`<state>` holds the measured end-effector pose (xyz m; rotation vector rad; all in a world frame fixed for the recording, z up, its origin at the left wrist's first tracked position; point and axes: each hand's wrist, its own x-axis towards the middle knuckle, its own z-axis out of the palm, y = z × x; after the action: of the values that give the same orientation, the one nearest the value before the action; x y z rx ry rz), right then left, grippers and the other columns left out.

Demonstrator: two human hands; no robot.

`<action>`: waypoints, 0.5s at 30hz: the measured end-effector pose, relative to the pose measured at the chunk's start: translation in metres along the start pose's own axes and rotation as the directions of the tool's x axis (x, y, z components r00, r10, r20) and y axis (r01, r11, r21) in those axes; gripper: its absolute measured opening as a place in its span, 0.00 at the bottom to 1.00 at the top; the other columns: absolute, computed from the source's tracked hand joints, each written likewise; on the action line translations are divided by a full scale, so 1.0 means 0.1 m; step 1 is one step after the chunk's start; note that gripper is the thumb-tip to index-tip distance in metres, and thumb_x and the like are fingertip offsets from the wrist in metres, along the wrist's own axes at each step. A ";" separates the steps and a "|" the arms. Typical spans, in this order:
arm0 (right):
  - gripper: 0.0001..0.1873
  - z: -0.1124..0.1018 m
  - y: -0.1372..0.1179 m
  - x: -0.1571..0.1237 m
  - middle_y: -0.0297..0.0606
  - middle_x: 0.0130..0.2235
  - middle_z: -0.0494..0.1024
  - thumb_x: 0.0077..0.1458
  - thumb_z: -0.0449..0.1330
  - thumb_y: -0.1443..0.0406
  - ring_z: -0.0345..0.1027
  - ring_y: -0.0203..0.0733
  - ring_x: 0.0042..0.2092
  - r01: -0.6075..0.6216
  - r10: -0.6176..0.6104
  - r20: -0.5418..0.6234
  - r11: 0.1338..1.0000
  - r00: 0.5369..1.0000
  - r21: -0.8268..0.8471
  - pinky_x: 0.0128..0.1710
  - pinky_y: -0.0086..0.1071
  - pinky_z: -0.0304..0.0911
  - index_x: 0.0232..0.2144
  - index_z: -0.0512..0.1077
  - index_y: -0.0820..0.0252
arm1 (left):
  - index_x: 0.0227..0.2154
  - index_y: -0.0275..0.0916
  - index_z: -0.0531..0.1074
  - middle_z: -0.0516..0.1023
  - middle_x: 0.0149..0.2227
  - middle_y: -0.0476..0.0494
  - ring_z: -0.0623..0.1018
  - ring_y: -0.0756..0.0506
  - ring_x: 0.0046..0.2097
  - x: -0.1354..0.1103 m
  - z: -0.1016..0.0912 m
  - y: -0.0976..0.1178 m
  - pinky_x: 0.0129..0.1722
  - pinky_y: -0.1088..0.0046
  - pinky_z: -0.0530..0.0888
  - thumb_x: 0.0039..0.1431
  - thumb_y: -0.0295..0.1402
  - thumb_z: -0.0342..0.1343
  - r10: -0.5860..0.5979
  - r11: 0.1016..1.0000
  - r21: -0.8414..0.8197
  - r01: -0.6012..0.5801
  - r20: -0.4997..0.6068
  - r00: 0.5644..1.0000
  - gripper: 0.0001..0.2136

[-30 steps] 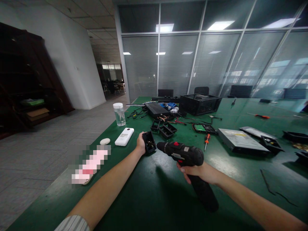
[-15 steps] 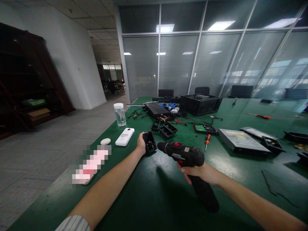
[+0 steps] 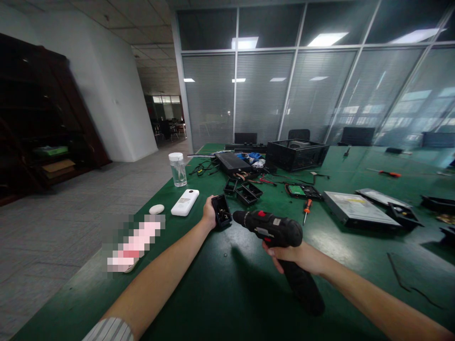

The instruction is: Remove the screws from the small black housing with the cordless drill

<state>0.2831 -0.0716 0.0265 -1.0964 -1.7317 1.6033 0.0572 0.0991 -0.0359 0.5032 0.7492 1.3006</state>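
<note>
My left hand (image 3: 208, 213) grips a small black open box (image 3: 221, 210) with metal parts inside, tilted up on the green table (image 3: 220, 293). My right hand (image 3: 293, 255) is wrapped round the handle of a black cordless drill (image 3: 277, 229) with a red switch. The drill's nose points left and sits right beside the box's open face.
A white device (image 3: 184, 202), a white pebble-shaped case (image 3: 156, 209) and a clear bottle (image 3: 177, 169) lie to the left. Beyond are small black trays (image 3: 247, 191), an orange screwdriver (image 3: 306, 208), a circuit board (image 3: 302, 190), a disc drive (image 3: 355, 208) and a black case frame (image 3: 295, 154).
</note>
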 end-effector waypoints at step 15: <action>0.14 0.00 0.02 -0.01 0.29 0.20 0.70 0.50 0.61 0.58 0.63 0.34 0.22 0.035 -0.035 0.012 0.999 0.999 -0.007 0.26 0.29 0.52 0.33 0.65 0.63 | 0.30 0.36 0.70 0.72 0.22 0.46 0.73 0.44 0.22 -0.01 0.00 0.01 0.25 0.67 0.71 0.53 0.46 0.48 -0.017 1.000 -0.003 0.017 -0.008 1.000 0.16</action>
<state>0.2841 -0.0720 0.0244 -1.0564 -1.7563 1.5858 0.0571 0.0984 -0.0350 0.4882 0.7566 1.2889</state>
